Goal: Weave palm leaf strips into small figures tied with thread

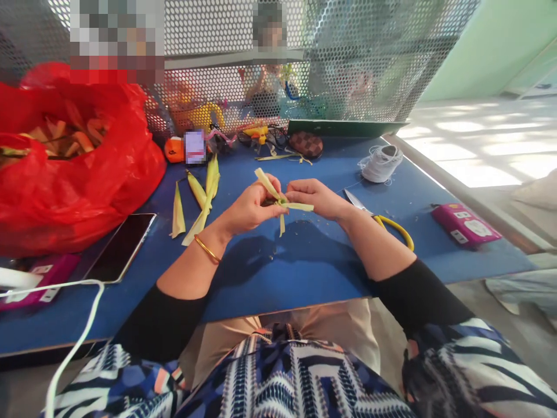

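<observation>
Above the middle of the blue table, my left hand (pixel 251 204) pinches a small bundle of pale yellow-green corn husk strips (pixel 282 204). The strips stick out in several directions, one up, one to the right and one down. My right hand (pixel 317 198) meets the bundle from the right, its fingers closed at the crossing of the strips; its fingertips are partly hidden. Left of my hands lie loose corn husks (pixel 201 197). To the right rest scissors (pixel 394 230) with yellow handles, and behind them stands a spool of white thread (pixel 382 164).
A red plastic bag (pixel 130 168) with husk pieces inside stands at the left. Beside it lie a phone (pixel 122 247) and a white cable (pixel 93 313). A magenta pack (pixel 466 224) is at the right. A brown checked pouch (pixel 306 144) sits before the perforated metal screen (pixel 339 87); a person is beyond it.
</observation>
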Motion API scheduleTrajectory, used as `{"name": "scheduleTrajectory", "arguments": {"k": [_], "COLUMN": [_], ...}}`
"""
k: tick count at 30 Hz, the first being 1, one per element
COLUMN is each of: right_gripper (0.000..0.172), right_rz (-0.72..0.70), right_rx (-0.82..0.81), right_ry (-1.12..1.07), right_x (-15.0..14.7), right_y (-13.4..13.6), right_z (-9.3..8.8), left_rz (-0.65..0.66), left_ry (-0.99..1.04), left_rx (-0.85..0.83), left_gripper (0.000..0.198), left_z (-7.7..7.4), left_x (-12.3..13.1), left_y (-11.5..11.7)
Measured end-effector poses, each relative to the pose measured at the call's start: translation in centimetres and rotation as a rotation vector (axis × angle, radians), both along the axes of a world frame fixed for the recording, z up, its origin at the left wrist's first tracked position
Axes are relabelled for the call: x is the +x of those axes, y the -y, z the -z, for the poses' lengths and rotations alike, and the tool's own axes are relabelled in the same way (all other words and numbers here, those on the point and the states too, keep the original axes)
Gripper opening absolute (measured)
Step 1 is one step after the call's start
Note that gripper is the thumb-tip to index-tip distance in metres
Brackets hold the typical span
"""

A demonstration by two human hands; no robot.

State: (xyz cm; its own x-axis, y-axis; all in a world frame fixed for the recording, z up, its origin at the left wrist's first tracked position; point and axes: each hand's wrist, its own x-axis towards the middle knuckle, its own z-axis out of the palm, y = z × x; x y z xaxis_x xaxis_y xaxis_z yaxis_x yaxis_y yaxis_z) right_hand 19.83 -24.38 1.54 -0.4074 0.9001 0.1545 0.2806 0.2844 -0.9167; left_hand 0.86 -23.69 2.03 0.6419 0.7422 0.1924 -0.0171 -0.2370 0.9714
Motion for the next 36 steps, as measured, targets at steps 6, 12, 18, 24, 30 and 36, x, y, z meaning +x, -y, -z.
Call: {"name": "scheduleTrajectory", "arguments": {"k": [6, 12, 18, 24, 30, 36], "right_gripper": [0.024, 0.026, 0.021, 0.021, 0.019, 0.019], "right_rz": [0.094, 0.323, 0.323, 0.314, 0.399, 0.431], "right_rx": [-0.3, 0.24, 0.511, 0.227, 0.104, 0.057], "right_ry": [-0.372, -0.005, 0.005, -0.276, -0.474, -0.532], "right_x": [-2.3, -3.7, -3.5, -4.0, -5.1, -5.6], "right_y": [0.6, 1.8, 2.2, 1.8, 2.5, 2.8], "right_z": [1.4, 1.7, 1.5, 1.8, 1.9, 2.0], "left_rz": [-0.251, -0.563, -0.541, -0.548, -0.639, -0.696], "left_ry": [0.183, 0.052, -0.022, 0.004, -0.082, -0.163], "left_rx": [-0.039, 0.048, 0.001, 0.045, 0.225, 0.348], "left_gripper": [0.036, 0.031, 0.022, 0.021, 0.018, 0.013], "left_z": [0.5, 1.6, 1.3, 1.7, 1.6, 1.7], "left_x": [0.5, 0.9, 1.0, 1.3, 1.6, 1.8], "left_y": [-0.8, -1.4, -1.1, -0.7, 0.0, 0.2]}}
